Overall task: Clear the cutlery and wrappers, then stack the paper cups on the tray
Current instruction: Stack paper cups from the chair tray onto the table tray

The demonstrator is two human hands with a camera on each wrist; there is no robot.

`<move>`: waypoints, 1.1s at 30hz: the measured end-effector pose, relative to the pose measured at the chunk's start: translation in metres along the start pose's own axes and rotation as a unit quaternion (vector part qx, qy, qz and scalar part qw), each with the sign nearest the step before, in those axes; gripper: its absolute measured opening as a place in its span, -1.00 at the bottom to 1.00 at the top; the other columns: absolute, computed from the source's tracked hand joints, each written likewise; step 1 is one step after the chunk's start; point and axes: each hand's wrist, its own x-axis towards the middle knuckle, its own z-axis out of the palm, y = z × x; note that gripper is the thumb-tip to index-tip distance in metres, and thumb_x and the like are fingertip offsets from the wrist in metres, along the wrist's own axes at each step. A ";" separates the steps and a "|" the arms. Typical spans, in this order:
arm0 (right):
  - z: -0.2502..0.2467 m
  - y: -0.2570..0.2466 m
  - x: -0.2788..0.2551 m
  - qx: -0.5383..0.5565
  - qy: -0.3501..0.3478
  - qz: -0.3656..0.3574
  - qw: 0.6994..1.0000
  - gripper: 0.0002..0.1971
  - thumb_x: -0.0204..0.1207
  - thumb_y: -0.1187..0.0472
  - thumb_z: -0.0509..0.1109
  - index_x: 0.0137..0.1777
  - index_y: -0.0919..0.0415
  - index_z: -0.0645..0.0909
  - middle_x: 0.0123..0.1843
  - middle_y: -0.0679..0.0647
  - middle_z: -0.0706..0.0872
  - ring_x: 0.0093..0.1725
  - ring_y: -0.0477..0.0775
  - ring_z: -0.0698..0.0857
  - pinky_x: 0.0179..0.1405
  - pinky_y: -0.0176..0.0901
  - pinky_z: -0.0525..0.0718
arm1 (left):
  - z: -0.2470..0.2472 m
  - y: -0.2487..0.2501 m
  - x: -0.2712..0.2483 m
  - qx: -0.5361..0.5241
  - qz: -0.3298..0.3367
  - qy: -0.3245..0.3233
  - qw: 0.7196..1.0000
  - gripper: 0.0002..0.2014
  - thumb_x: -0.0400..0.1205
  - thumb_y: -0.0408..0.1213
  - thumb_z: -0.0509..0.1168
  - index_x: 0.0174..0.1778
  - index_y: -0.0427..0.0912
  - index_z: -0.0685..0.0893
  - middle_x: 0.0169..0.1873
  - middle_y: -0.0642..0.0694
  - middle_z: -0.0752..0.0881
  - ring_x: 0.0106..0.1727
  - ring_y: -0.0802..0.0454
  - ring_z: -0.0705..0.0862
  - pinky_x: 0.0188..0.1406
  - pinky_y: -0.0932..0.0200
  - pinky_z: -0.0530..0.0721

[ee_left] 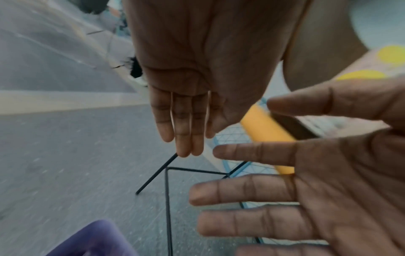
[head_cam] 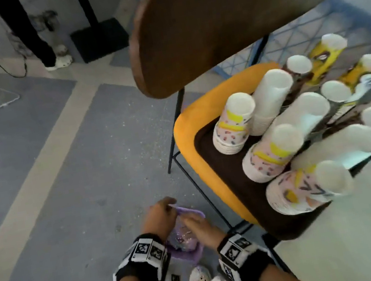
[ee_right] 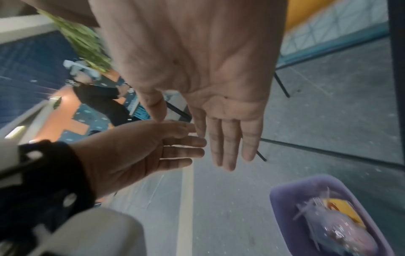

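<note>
Purple bin (ee_right: 282,204), on the floor beside the chair: holds clear plastic cutlery (ee_right: 315,206) and wrappers (ee_right: 342,207). Brown tray (head_cam: 215,160), on the orange chair seat (head_cam: 184,125): carries stacks of inverted paper cups (head_cam: 233,124), plain white and patterned. Left hand (head_cam: 159,216) and right hand (head_cam: 201,226), both above the bin: fingers straight and spread, holding nothing.

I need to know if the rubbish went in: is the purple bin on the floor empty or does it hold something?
Not empty. The purple bin holds clear plastic cutlery and a yellow wrapper, seen from the right wrist.
</note>
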 end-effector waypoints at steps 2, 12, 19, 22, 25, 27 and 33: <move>-0.011 -0.006 -0.031 -0.053 -0.015 -0.038 0.998 -0.62 0.61 0.17 0.17 0.29 0.44 0.53 0.07 0.26 0.66 -0.10 -0.08 0.66 -0.06 -0.27 0.56 | -0.010 0.030 -0.021 0.039 0.032 0.003 0.999 -0.71 0.58 -0.42 0.17 0.17 -0.19 0.65 -0.04 -0.27 0.80 -0.01 -0.18 0.74 -0.01 0.13 0.61; -0.121 0.046 -0.137 -0.030 -0.004 -0.062 0.998 -0.87 0.61 0.33 0.22 0.00 0.25 0.61 -0.30 -0.01 0.58 -0.29 -0.10 0.54 -0.32 -0.46 0.52 | 0.030 0.150 -0.106 0.074 0.137 0.011 0.988 -0.73 0.57 -0.37 0.25 0.19 -0.22 0.63 -0.13 -0.25 0.79 -0.05 -0.23 0.74 -0.03 0.03 0.62; -0.218 0.075 -0.162 0.011 0.249 -0.098 0.963 -0.95 0.53 0.23 0.33 -0.10 0.18 0.60 -0.14 0.23 0.70 -0.14 0.28 0.72 -0.04 -0.11 0.70 | 0.090 0.203 -0.128 -0.079 0.116 0.047 0.989 -0.26 0.39 -0.15 0.51 0.44 -0.15 0.32 0.15 -0.08 0.55 0.11 0.01 0.56 0.17 0.15 0.55; -0.245 0.064 -0.159 -0.007 0.343 -0.118 0.932 -0.74 0.47 0.19 0.41 0.13 0.24 0.57 -0.13 0.14 0.66 -0.04 0.20 0.68 0.08 -0.10 0.55 | 0.113 0.211 -0.123 -0.149 0.096 0.106 0.978 -0.07 0.19 0.11 0.48 0.46 -0.07 0.26 0.32 -0.15 0.53 0.34 -0.11 0.54 0.34 -0.11 0.57; -0.261 0.047 -0.154 -0.007 0.372 -0.171 0.912 -0.48 0.41 0.17 0.48 0.34 0.26 0.45 0.08 0.27 0.67 0.06 0.22 0.67 0.10 -0.06 0.56 | 0.128 0.221 -0.119 -0.166 0.065 0.160 0.971 -0.05 0.18 0.03 0.53 0.47 -0.14 0.28 0.37 -0.17 0.47 0.41 -0.15 0.46 0.40 -0.06 0.51; -0.264 0.043 -0.146 -0.024 0.365 -0.195 0.910 -0.36 0.37 0.16 0.52 0.42 0.24 0.38 0.26 0.29 0.59 0.17 0.22 0.63 0.18 0.00 0.57 | 0.136 0.226 -0.114 -0.168 0.059 0.192 0.965 -0.09 0.23 -0.13 0.59 0.47 -0.19 0.31 0.38 -0.19 0.46 0.42 -0.16 0.42 0.42 0.01 0.46; -0.259 0.039 -0.124 -0.037 0.364 -0.236 0.900 -0.22 0.27 0.18 0.59 0.47 0.26 0.32 0.41 0.29 0.47 0.34 0.28 0.54 0.32 0.10 0.55 | 0.158 0.227 -0.098 -0.196 0.032 0.238 0.951 -0.11 0.20 -0.16 0.62 0.42 -0.18 0.35 0.34 -0.19 0.48 0.40 -0.14 0.43 0.37 0.07 0.46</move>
